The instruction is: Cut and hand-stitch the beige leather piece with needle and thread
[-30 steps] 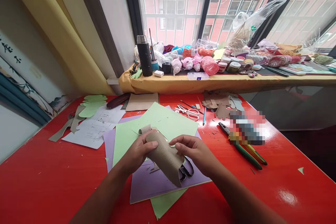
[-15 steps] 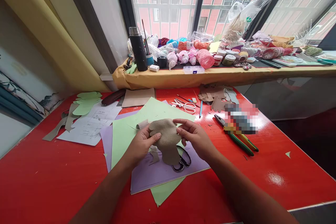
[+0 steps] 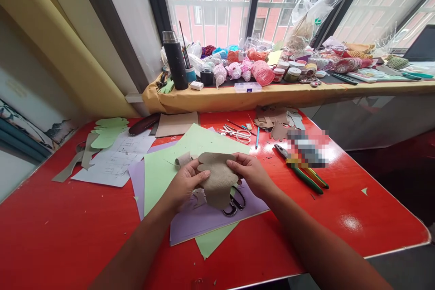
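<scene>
A taupe, grainy leather cutout (image 3: 217,176) with a wavy outline is held up between both hands. My left hand (image 3: 190,181) pinches its left edge, thumb on the front. On the upper right edge, my right hand (image 3: 249,172) grips it between thumb and fingers. Beneath it lie dark-handled scissors (image 3: 239,199), their blades hidden by the leather. Under these are green paper (image 3: 163,167) and purple paper (image 3: 190,229). A curled leather strip (image 3: 183,159) rests just behind my left hand, and a small leather scrap (image 3: 200,196) lies partly hidden below it.
Pliers (image 3: 302,172) lie to the right beside a blurred patch. Behind are light-handled scissors (image 3: 238,133), a blue pen (image 3: 257,137) and brown leather pieces (image 3: 277,120). At left are a written sheet (image 3: 113,163) and green cutouts (image 3: 108,131). A thermos (image 3: 175,61) stands on the cluttered sill.
My right hand has shifted its hold, its thumb now on the front of the leather near the top right. The leather has turned slightly, and the camera view has moved a little.
</scene>
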Demonstrator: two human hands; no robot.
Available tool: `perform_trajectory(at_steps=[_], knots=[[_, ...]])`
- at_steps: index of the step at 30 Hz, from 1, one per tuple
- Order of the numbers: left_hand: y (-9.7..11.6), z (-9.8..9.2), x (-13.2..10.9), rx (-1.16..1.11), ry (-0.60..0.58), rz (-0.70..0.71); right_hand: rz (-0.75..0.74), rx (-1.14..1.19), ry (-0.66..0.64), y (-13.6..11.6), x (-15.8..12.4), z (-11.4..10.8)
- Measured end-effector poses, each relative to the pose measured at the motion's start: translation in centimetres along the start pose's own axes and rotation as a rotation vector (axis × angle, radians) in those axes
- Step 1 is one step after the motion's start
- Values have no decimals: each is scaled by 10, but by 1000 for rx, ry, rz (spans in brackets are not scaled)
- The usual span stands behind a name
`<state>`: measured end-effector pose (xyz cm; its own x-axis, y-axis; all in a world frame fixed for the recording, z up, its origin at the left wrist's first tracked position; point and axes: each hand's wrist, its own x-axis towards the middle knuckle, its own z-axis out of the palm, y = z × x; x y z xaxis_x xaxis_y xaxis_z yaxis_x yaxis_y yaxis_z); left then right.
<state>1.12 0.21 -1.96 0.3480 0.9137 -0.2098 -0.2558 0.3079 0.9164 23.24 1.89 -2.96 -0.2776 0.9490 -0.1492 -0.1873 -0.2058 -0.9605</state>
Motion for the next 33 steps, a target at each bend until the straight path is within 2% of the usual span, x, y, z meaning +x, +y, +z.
perform_trajectory(at_steps=[5, 10, 17, 33], knots=[[5, -1, -2, 8, -27, -60, -28, 2, 60, -2, 4, -8], [3, -2, 0, -22, -49, -82, -23, 12, 50, -5, 6, -14], [-1, -3, 3, -121, 9, -111, -16, 18, 24, -7, 9, -20], [-7, -5, 6, -77, 75, -137, -44, 10, 15, -10, 7, -19]])
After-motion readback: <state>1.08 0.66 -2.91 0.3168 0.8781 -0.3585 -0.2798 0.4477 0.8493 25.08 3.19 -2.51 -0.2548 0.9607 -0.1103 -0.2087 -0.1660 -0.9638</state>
